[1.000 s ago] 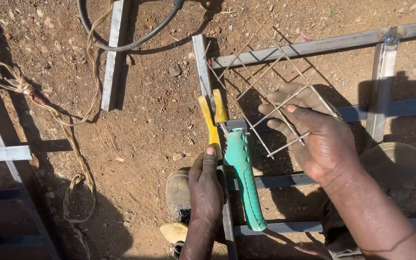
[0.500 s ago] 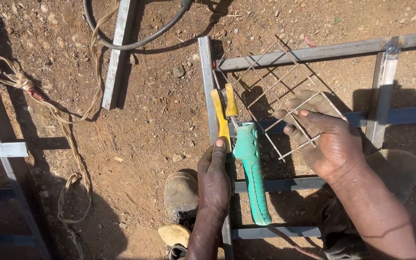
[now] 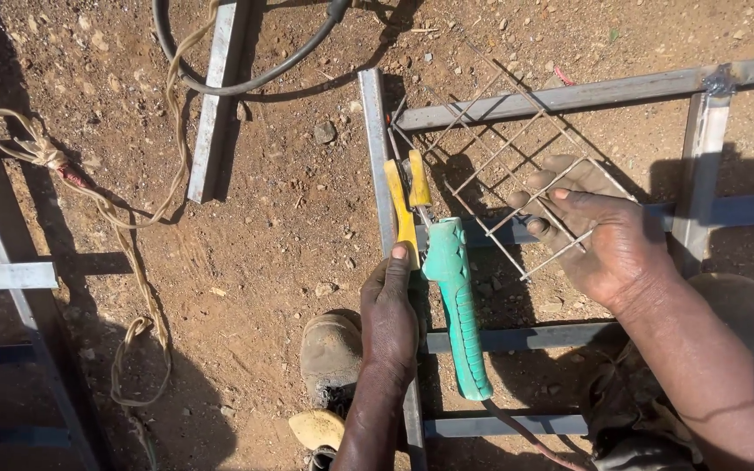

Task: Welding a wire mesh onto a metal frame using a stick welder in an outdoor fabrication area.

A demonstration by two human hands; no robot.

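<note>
Left hand point(image 3: 388, 318) gripping the welding holder point(image 3: 447, 288), right hand point(image 3: 604, 240) pinching the wire mesh point(image 3: 499, 166) — fingers that close could get burned.

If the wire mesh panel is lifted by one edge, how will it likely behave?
The wire mesh panel probably holds its shape: its thin rods stay straight while the right hand grips one corner. It looks light, being mostly open gaps. Its protruding rod ends could snag on the metal frame.

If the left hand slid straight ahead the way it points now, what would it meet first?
Most likely the yellow clamp just beyond the left hand, whose thumb already touches its lower end; past that lies the steel bar. Depth is unclear.
</note>
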